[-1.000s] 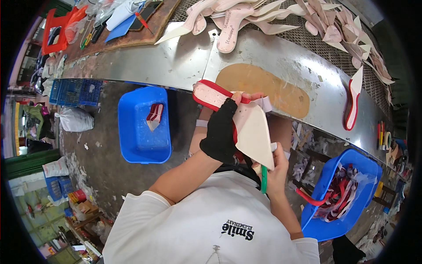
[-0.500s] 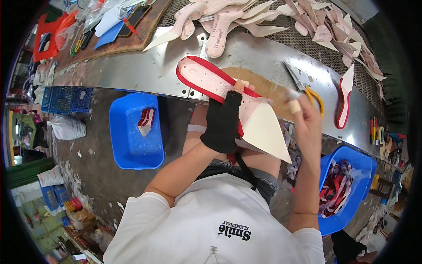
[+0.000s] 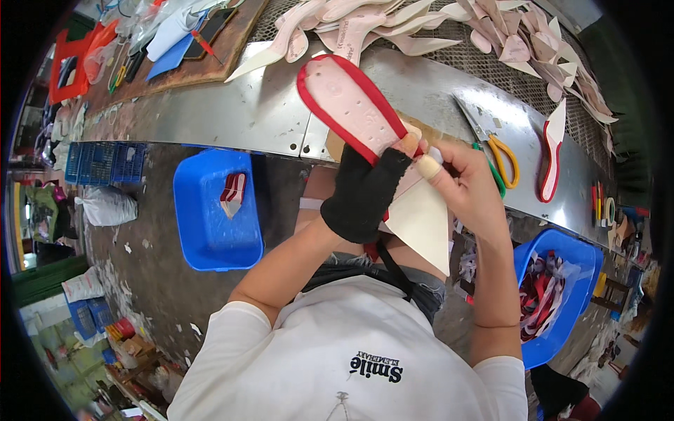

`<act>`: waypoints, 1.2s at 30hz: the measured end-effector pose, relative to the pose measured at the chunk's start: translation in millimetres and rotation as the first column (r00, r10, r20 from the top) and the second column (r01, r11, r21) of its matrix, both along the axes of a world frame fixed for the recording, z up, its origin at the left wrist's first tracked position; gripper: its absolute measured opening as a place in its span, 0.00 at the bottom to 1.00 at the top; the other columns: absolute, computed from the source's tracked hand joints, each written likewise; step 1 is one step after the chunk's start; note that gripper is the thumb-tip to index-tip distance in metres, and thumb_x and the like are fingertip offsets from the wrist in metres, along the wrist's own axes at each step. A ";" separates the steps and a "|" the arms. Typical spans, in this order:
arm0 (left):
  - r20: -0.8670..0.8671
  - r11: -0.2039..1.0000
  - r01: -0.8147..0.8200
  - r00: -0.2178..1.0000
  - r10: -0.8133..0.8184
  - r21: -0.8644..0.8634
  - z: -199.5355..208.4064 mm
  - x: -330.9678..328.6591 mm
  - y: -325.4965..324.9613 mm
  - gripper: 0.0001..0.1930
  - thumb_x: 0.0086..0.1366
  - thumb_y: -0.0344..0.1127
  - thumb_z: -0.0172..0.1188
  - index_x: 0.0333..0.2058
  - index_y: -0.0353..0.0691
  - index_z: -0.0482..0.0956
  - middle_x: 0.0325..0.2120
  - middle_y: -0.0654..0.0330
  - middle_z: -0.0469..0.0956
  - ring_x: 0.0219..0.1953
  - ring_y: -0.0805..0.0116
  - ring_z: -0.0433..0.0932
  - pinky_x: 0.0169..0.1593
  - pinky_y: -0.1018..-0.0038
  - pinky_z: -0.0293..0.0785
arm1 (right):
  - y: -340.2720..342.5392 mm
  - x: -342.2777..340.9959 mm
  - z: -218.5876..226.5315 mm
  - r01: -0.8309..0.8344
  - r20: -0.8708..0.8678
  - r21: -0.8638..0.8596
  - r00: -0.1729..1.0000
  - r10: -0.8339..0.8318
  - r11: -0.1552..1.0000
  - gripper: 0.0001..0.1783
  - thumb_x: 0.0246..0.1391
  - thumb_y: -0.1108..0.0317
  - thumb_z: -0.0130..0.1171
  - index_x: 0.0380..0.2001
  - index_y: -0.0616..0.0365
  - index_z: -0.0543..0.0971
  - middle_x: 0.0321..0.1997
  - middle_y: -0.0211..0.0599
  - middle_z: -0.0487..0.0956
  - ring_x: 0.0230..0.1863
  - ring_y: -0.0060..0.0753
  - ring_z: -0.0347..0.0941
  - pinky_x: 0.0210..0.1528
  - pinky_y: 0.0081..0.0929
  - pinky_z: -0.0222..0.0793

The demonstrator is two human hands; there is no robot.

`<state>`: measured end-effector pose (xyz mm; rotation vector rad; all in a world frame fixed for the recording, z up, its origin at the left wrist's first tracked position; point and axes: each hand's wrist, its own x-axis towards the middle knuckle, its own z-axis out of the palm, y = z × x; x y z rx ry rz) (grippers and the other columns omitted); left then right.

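A pink shoe insole (image 3: 347, 98) with red edging and a pointed cream toe end is held above my lap at the table's edge. My left hand (image 3: 365, 189), in a black fingerless glove, is closed around its narrow middle. Closed at the same spot, my right hand (image 3: 467, 186) pinches the red edge with thumb and fingers. Pale tape wraps the right thumb. Just beyond that hand lie yellow-handled scissors (image 3: 504, 158) and a green handle (image 3: 497, 175), partly hidden by it. Another red-edged insole (image 3: 552, 154) lies farther right.
Many untrimmed insoles (image 3: 407, 21) are heaped on mesh behind the metal tabletop (image 3: 267, 105). A blue bin (image 3: 210, 245) on the left holds a red-and-white bundle. Red and white strips fill another blue bin (image 3: 572, 309) at right. Tools lie on a wooden board (image 3: 203, 74).
The insole's rounded end has swung up and away from me. My right hand has moved left onto the red edge. A green handle now shows beside the yellow scissors.
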<state>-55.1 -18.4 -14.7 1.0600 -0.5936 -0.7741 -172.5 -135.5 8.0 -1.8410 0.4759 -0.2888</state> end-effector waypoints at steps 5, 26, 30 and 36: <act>0.036 0.990 0.053 0.998 -0.058 0.133 1.6 7.8 -6.8 0.11 0.61 0.39 0.59 0.35 0.37 0.76 0.29 0.63 0.76 0.33 0.75 0.73 0.37 0.76 0.69 | 4.9 4.8 -2.0 0.015 0.109 0.287 0.993 -0.048 0.958 0.06 0.52 0.71 0.59 0.27 0.63 0.76 0.19 0.20 0.72 0.22 0.10 0.64 0.22 0.14 0.57; 0.596 0.881 0.158 0.682 -0.424 0.445 1.6 34.3 -0.6 0.15 0.61 0.43 0.57 0.26 0.34 0.75 0.17 0.52 0.75 0.23 0.62 0.77 0.30 0.68 0.70 | 9.7 -14.2 -21.2 0.293 0.069 0.006 0.954 -0.293 0.956 0.07 0.55 0.71 0.57 0.28 0.64 0.73 0.19 0.28 0.75 0.22 0.12 0.67 0.23 0.15 0.61; 0.450 0.881 0.134 0.819 -0.357 0.453 -3.7 25.3 -6.9 0.17 0.61 0.47 0.55 0.33 0.36 0.78 0.23 0.49 0.77 0.28 0.53 0.77 0.33 0.64 0.70 | 26.5 -14.7 -34.9 0.300 0.215 -0.341 0.947 -0.237 0.891 0.13 0.53 0.70 0.59 0.21 0.64 0.68 0.13 0.35 0.64 0.16 0.23 0.58 0.20 0.24 0.56; 0.474 0.834 0.329 0.704 -0.530 0.444 -3.6 12.4 3.6 0.17 0.65 0.45 0.50 0.32 0.35 0.76 0.22 0.49 0.76 0.26 0.54 0.76 0.33 0.65 0.69 | -15.6 3.0 -15.3 0.477 0.170 -0.094 0.872 -0.458 0.874 0.16 0.58 0.62 0.52 0.22 0.61 0.69 0.13 0.29 0.63 0.16 0.19 0.52 0.19 0.21 0.50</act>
